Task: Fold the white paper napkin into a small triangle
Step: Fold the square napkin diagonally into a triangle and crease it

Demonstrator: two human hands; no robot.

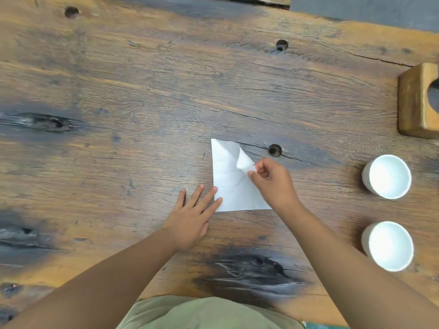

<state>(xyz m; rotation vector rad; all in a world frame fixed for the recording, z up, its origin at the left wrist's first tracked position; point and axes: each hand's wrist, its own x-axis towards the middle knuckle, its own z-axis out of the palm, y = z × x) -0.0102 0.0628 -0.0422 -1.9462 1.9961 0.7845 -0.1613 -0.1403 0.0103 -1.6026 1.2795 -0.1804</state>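
The white paper napkin (pixel 228 179) lies on the wooden table (pixel 142 96) a little right of centre, with crease lines across it. Its upper right corner is curled up and over towards the middle. My right hand (pixel 273 184) pinches that lifted corner between thumb and fingers. My left hand (pixel 193 217) rests flat on the table, fingers spread, with two fingertips pressing on the napkin's lower left edge.
Two white bowls stand at the right, one farther (pixel 387 176) and one nearer (pixel 388 245). A wooden block with a round cut-out (pixel 413 103) sits at the right edge. Dark knot holes (pixel 275 150) mark the tabletop near the napkin.
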